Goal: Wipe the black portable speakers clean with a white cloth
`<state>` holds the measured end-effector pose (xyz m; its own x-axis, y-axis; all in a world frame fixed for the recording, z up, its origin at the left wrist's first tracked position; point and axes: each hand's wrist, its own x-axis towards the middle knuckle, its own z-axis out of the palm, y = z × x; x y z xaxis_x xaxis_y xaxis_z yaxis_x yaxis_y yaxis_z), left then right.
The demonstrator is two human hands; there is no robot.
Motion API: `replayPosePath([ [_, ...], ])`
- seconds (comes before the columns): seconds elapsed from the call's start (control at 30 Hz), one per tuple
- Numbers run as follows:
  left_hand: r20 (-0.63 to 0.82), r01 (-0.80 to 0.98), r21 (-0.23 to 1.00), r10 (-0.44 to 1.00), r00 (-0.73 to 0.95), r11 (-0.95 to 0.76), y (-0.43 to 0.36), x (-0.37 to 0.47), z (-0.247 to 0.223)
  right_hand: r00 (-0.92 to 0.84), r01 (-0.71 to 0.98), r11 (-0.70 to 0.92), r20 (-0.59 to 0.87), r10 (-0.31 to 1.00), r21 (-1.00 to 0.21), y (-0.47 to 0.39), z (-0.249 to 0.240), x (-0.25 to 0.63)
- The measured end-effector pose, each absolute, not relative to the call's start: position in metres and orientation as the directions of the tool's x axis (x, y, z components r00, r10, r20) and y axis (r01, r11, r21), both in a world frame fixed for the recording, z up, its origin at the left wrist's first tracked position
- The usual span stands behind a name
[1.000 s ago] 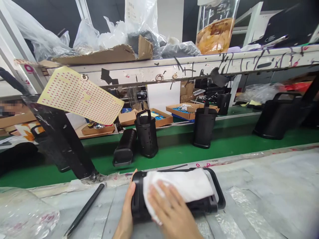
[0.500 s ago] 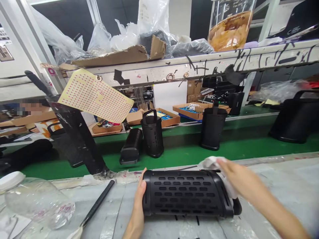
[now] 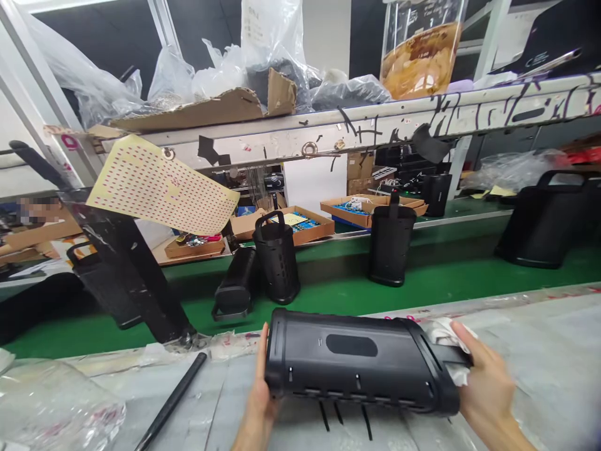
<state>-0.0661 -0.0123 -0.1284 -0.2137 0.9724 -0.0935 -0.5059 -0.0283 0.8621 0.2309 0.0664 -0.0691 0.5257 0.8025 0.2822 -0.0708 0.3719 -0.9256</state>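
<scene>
A black speaker housing lies on its side above the worktop in front of me. Its smooth side with an oval inset faces me, and the slotted side is turned down. My left hand grips its left end, thumb along the edge. At the right end, my right hand is closed around a white cloth and the strap-like handle there. Part of the cloth is hidden behind the handle and fingers. Several thin black strips lie just below the housing.
Behind the worktop runs a green conveyor belt with several black housings, one standing. A black-handled tool and a clear plastic bottle lie at left. A shelf beam crosses above, with a dotted sticker sheet hanging from it.
The housing has rolled, taking the slotted face downward and bringing the smooth inset face into view. My right hand has moved from the upper right corner to the handle end, still with the cloth.
</scene>
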Motion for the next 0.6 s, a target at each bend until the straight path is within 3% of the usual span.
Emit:
replayPosePath([
  [0.07, -0.263, -0.588, 0.803, 0.945, -0.195, 0.102, -0.010, -0.065, -0.129, 0.535, -0.040, 0.411, 0.328, 0.779, -0.911, 0.064, -0.072, 0.234],
  [0.13, -0.307, -0.602, 0.788, 0.931, -0.199, 0.131, -0.009, -0.063, -0.125, 0.511, 0.001, 0.443, 0.381, 0.770, -0.896, 0.062, -0.076, 0.234],
  [0.4, -0.038, -0.571, 0.817, 0.981, -0.190, -0.079, -0.007, -0.058, -0.106, 0.391, 0.091, 0.439, 0.438, 0.810, -0.894, 0.070, -0.085, 0.232],
  [0.6, -0.057, -0.580, 0.812, 0.979, -0.195, -0.068, -0.002, -0.055, -0.111, 0.256, 0.130, 0.303, 0.327, 0.910, -0.944, 0.075, -0.081, 0.241],
])
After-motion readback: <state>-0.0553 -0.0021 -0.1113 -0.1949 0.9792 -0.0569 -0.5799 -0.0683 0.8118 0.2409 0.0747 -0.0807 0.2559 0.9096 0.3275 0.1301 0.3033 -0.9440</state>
